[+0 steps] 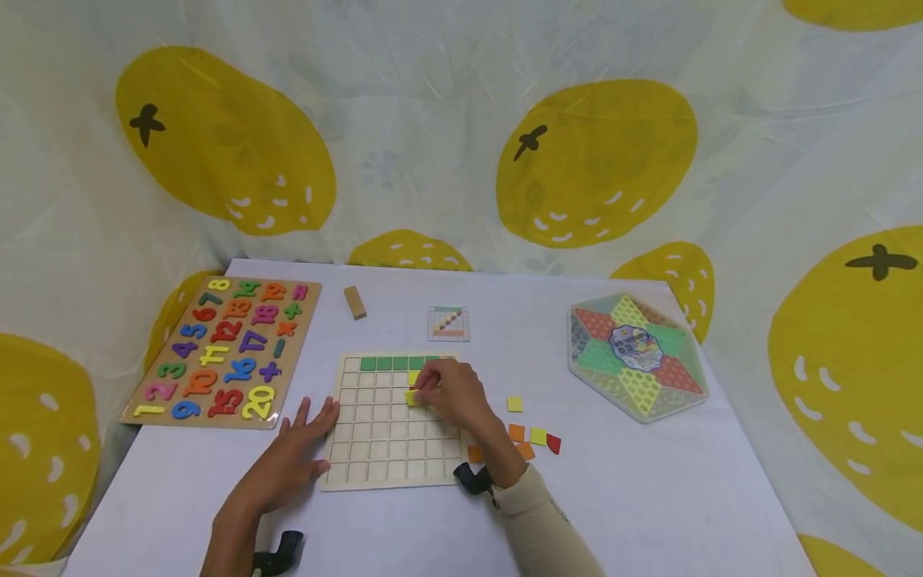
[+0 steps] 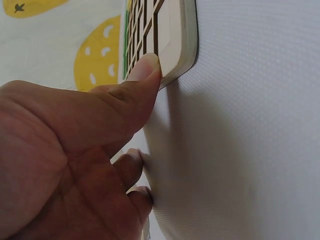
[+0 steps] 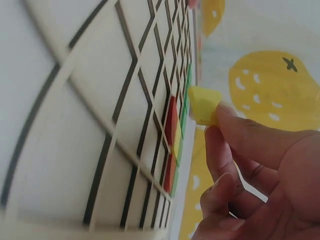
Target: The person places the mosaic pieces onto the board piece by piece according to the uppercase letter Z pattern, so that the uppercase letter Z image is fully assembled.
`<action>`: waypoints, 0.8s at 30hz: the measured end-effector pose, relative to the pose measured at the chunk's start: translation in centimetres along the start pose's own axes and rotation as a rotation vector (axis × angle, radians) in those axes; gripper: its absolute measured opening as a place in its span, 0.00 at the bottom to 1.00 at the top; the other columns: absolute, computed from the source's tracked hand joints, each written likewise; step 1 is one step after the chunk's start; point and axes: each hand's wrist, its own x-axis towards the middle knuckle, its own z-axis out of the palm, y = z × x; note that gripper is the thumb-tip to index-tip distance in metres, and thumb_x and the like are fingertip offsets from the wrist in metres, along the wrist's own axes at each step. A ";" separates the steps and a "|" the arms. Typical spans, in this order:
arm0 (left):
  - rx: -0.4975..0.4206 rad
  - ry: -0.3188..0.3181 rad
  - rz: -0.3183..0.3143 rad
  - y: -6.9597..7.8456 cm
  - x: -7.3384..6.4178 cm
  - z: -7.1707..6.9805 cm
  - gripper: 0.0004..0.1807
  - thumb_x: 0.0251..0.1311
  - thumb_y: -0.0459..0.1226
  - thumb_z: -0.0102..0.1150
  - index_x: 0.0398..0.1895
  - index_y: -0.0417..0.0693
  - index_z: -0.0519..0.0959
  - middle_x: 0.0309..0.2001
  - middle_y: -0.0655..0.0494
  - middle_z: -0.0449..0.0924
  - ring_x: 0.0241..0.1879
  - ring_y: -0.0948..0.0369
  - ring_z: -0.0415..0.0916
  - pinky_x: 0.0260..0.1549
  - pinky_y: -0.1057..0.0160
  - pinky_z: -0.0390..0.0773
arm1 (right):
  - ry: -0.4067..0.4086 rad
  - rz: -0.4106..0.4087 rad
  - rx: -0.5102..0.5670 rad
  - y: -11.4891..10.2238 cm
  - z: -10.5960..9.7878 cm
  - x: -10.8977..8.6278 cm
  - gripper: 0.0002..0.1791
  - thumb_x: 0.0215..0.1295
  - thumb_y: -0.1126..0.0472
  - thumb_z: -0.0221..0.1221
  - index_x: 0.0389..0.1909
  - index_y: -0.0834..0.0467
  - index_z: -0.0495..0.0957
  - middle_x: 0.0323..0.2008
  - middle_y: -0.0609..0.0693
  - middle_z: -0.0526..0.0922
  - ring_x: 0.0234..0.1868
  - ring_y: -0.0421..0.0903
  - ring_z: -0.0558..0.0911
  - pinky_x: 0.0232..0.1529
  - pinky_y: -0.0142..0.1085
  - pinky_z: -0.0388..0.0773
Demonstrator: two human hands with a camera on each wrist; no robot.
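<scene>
A pale wooden grid board (image 1: 360, 433) lies in front of me. Green square tiles (image 1: 392, 364) fill part of its far row. Between thumb and fingertips my right hand (image 1: 456, 393) pinches a yellow square tile (image 3: 204, 106), held just over the board's upper right part. Red pieces (image 3: 171, 122) and another yellow tile (image 1: 413, 377) sit in cells close by, partly hidden by that hand in the head view. My left hand (image 1: 292, 458) is at the board's left side, fingers spread, the thumb (image 2: 146, 67) touching the near corner.
Right of the board lie loose yellow (image 1: 514, 405), orange (image 1: 517, 433) and red (image 1: 553, 443) pieces. Behind it are a pattern card (image 1: 449, 312) and a small wooden block (image 1: 354, 303). A number board (image 1: 292, 365) stands left, a hexagonal star-patterned game box (image 1: 606, 383) right.
</scene>
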 end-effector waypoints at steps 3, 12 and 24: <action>-0.001 -0.005 -0.005 0.1 0.0 0.0 0.52 0.61 0.26 0.71 0.85 0.53 0.55 0.86 0.55 0.45 0.87 0.43 0.24 0.82 0.34 0.26 | 0.004 0.000 -0.029 -0.4 0.5 0.6 0.09 0.60 0.61 0.76 0.30 0.49 0.84 0.26 0.42 0.81 0.31 0.41 0.78 0.32 0.34 0.71; 0.003 -0.003 -0.003 0.2 -0.2 0.0 0.52 0.61 0.26 0.71 0.85 0.51 0.55 0.86 0.54 0.46 0.87 0.42 0.24 0.82 0.34 0.27 | 0.023 0.052 -0.192 -1.1 2.1 2.2 0.12 0.59 0.58 0.77 0.26 0.46 0.81 0.24 0.40 0.79 0.27 0.40 0.77 0.25 0.33 0.71; -0.018 -0.005 0.016 0.2 -0.2 0.0 0.51 0.60 0.26 0.71 0.85 0.49 0.56 0.85 0.51 0.47 0.86 0.40 0.25 0.81 0.31 0.29 | -0.024 0.057 -0.277 -1.6 3.0 2.7 0.13 0.60 0.56 0.77 0.25 0.44 0.81 0.24 0.40 0.79 0.29 0.41 0.77 0.27 0.35 0.71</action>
